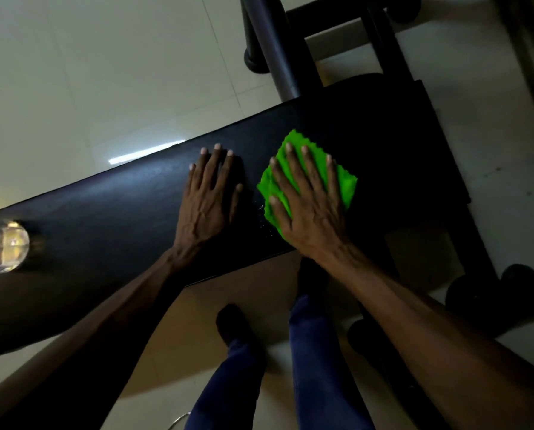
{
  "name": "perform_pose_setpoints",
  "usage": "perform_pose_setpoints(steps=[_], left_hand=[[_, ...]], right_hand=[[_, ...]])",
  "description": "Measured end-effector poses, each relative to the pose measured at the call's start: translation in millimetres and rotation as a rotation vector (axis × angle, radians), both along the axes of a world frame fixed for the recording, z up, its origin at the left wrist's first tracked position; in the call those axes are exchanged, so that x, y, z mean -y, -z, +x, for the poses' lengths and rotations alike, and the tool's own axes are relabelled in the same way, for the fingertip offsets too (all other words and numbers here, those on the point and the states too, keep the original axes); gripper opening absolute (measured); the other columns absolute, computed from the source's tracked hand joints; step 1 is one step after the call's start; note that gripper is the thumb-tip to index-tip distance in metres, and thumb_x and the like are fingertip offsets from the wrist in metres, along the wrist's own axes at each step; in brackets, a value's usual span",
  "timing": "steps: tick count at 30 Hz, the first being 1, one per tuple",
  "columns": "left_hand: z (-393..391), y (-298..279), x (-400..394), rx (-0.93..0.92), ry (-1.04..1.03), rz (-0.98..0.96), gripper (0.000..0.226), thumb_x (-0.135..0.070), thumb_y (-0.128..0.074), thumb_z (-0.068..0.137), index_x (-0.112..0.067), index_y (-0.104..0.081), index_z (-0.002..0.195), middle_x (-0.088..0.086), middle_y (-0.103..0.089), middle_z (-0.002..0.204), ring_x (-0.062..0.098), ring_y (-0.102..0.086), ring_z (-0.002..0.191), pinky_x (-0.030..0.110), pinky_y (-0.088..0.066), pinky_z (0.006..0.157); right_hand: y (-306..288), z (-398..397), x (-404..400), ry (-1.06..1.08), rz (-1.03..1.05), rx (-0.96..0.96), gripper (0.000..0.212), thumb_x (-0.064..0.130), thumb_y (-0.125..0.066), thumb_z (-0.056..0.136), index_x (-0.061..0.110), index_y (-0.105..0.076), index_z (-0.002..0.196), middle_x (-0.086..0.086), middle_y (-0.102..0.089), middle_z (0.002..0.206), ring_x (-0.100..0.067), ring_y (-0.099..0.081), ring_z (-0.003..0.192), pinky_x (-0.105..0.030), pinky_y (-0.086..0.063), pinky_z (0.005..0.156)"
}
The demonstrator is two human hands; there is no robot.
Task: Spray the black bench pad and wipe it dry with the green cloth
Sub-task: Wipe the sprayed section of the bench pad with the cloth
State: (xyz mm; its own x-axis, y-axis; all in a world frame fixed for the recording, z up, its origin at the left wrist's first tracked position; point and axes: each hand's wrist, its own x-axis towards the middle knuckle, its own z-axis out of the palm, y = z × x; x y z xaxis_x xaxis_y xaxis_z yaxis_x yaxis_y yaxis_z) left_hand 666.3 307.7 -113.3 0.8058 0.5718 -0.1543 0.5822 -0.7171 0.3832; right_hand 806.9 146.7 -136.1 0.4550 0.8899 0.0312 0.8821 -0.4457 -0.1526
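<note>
Mid-wipe, by the look of it: long black padded vinyl bench pad (129,209) running from the lower left to the upper right, with both hands laid on it near the middle of its near long edge.

Right hand (309,209) spread flat over the bright green zigzag-edged microfibre cloth (340,178), fingers straight and splayed wide, palm pressing down. No curl, no pinch; cloth trapped between palm and pad, not gripped. Folded into a rough square, cloth showing past the fingertips toward the far long edge and on both sides of the hand. Probably held this way to spread pressure over the whole fold so one pass dries a broad strip.

Left hand (210,200) just beside the cloth, apart from it, also flat and open on bare vinyl, fingers straight and close together, holding nothing. Likely there as a brace for leaning weight over the bench, or to steady the pad against the push of the wipe.

Small bright droplets (264,217) on the vinyl at the cloth's left edge, between the two hands, so that patch reads as wet and not yet dried. Sheen on the pad to the left of the left hand hard to judge: moisture or reflected light, cannot tell.

Clear plastic bottle (2,248) lying at the pad's far left end, well apart from both hands, only partly in view; nozzle not visible, so presumably the sprayer, set aside there out of the wiping path.
</note>
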Motion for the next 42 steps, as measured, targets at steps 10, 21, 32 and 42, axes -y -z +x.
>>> perform_pose_setpoints(steps=[10, 21, 32, 42], left_hand=[[-43.6, 9.2, 2.8, 0.008, 0.010, 0.016, 0.059, -0.034, -0.040, 0.107, -0.010, -0.024, 0.159, 0.015, -0.015, 0.168, 0.033, -0.007, 0.157, 0.051, -0.008, 0.128], [-80.9, -1.4, -36.1, -0.038, -0.085, 0.028, 0.058, -0.032, -0.039, 0.108, -0.010, -0.025, 0.159, 0.015, -0.014, 0.168, 0.033, -0.006, 0.157, 0.051, -0.007, 0.128], [-92.9, 6.1, -34.3, -0.041, -0.102, 0.034, 0.058, -0.034, -0.036, 0.108, -0.015, -0.021, 0.160, 0.011, -0.011, 0.169, 0.030, -0.004, 0.158, 0.049, -0.005, 0.128], [-129.0, 5.6, -47.4, -0.059, -0.075, 0.036, 0.058, -0.036, -0.033, 0.108, -0.015, -0.018, 0.161, 0.011, -0.009, 0.170, 0.029, 0.000, 0.158, 0.047, -0.001, 0.129]], right_hand=[[-6.4, 7.7, -13.0, 0.277, -0.023, 0.024, 0.063, 0.049, -0.025, 0.110, 0.025, -0.020, 0.168, -0.006, -0.012, 0.177, -0.029, -0.008, 0.165, -0.060, -0.005, 0.132], [-4.9, -5.7, 21.9, -0.197, -0.095, 0.014, 0.061, 0.043, -0.036, 0.110, 0.027, -0.021, 0.167, 0.000, -0.014, 0.177, -0.024, -0.008, 0.165, -0.055, -0.006, 0.133], [11.2, -106.7, -24.4, -0.046, 0.078, -0.041, 0.060, 0.043, -0.035, 0.111, 0.020, -0.027, 0.166, -0.006, -0.020, 0.176, -0.028, -0.014, 0.164, -0.059, -0.010, 0.132], [0.3, -75.8, -38.7, 0.204, 0.047, 0.022, 0.061, 0.042, -0.030, 0.110, 0.020, -0.024, 0.167, -0.007, -0.017, 0.176, -0.031, -0.012, 0.164, -0.060, -0.007, 0.132]])
